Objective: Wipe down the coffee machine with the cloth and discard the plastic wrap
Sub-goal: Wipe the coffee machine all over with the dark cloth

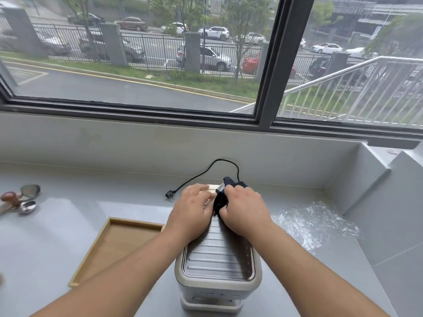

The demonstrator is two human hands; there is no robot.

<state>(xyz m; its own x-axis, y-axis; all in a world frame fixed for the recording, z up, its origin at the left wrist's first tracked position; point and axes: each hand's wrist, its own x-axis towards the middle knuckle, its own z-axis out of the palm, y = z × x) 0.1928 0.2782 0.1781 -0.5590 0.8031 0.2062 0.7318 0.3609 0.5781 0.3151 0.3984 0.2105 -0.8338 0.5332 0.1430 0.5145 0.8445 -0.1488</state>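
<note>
A white coffee machine (217, 259) with a ribbed metal top stands on the grey counter just in front of me. My right hand (243, 208) is closed on a dark cloth (223, 193) and presses it onto the far part of the machine's top. Beside it, my left hand (192, 207) rests flat on the machine's far left top with fingers spread. Crumpled clear plastic wrap (313, 220) lies on the counter to the right of the machine.
A shallow wooden tray (98, 243) sits left of the machine. Metal portafilter parts and a wooden-handled tamper (20, 199) lie at the far left. The machine's black cord and plug (170, 194) trail behind it. A raised ledge (375, 179) and window bound the counter.
</note>
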